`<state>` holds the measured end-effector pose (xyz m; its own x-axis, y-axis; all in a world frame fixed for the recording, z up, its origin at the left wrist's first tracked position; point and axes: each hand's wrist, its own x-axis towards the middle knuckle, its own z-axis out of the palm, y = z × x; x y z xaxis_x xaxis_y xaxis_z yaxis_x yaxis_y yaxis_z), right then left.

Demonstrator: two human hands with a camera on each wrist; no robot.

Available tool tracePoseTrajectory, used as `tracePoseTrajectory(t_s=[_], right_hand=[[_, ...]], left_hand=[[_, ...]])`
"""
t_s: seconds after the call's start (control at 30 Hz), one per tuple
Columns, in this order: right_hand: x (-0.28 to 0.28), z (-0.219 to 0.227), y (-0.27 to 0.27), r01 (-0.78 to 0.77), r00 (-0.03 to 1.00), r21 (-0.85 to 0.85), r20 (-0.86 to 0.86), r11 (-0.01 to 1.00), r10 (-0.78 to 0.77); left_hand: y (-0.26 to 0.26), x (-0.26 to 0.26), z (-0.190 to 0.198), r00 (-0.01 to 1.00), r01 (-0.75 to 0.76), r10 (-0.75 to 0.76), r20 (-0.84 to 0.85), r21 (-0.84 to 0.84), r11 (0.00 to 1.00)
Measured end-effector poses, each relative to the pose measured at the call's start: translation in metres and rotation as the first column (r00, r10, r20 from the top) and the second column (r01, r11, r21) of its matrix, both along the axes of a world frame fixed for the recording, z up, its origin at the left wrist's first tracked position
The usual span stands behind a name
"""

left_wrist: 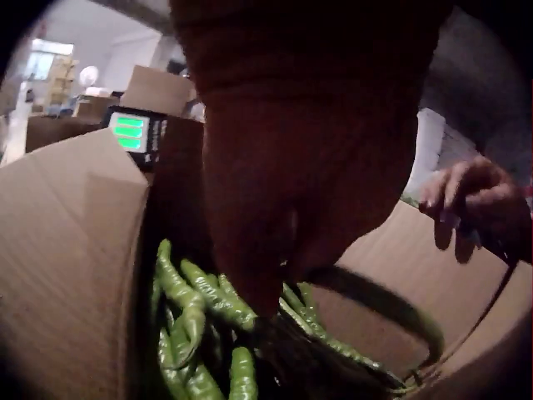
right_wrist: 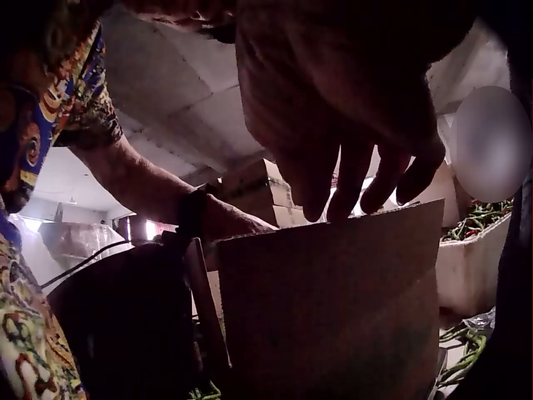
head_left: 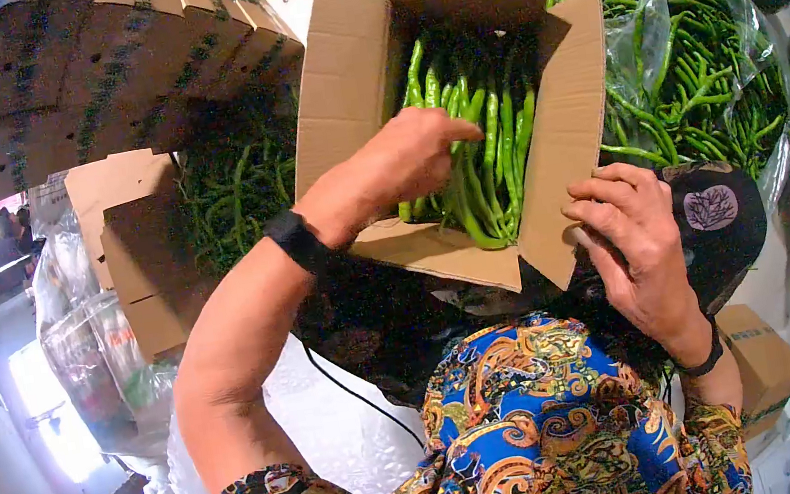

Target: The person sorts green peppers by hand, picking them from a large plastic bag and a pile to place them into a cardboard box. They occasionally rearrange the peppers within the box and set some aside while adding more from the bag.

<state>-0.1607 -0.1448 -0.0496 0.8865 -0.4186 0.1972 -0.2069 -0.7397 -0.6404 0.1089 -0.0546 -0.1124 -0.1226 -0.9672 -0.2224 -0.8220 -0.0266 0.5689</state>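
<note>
Inside an open cardboard box (head_left: 558, 148), long green peppers (head_left: 494, 147) lie side by side. My left hand (head_left: 412, 152) is over them, its fingers bent down; in the left wrist view the hand (left_wrist: 304, 179) is dark, and a curved pepper (left_wrist: 387, 308) stretches out from its fingertips, pinched there. My right hand (head_left: 638, 238) is beside the box's right flap, fingers loosely bent. Seen from the right wrist, its fingertips rest along the top edge of the cardboard flap (right_wrist: 333, 292), the hand (right_wrist: 346, 92) holding nothing.
A clear plastic bag (head_left: 635, 51) full of green peppers stands right of the box. Stacked cartons (head_left: 118, 74) and more peppers (head_left: 241, 193) are on the left. A small carton (head_left: 759, 357) is at lower right. Behind the box a scale's green display (left_wrist: 129, 133) glows.
</note>
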Motion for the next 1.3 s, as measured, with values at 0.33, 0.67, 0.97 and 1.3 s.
tracePoseTrajectory(t_s=[0.33, 0.67, 0.97, 1.3], right_hand=[[0.012, 0.006, 0.005, -0.304, 0.935, -0.187, -0.245, 0.934, 0.255], [0.035, -0.010, 0.010, -0.593, 0.724, -0.106, -0.505, 0.798, 0.470], [-0.017, 0.058, -0.019, -0.395, 0.894, 0.336, -0.074, 0.855, 0.442], [-0.185, -0.027, -0.116, 0.743, 0.624, 0.496, -0.271, 0.450, -0.733]], left_hand=[[-0.015, 0.015, 0.043, 0.945, -0.197, 0.256, -0.203, 0.271, 0.942], [-0.040, 0.000, 0.059, 0.968, 0.045, 0.015, -0.249, 0.232, 0.972], [-0.033, -0.018, -0.013, 0.991, -0.033, 0.042, -0.127, 0.064, 0.997], [-0.042, -0.023, 0.027, 0.964, -0.265, 0.266, 0.015, 0.135, 0.955]])
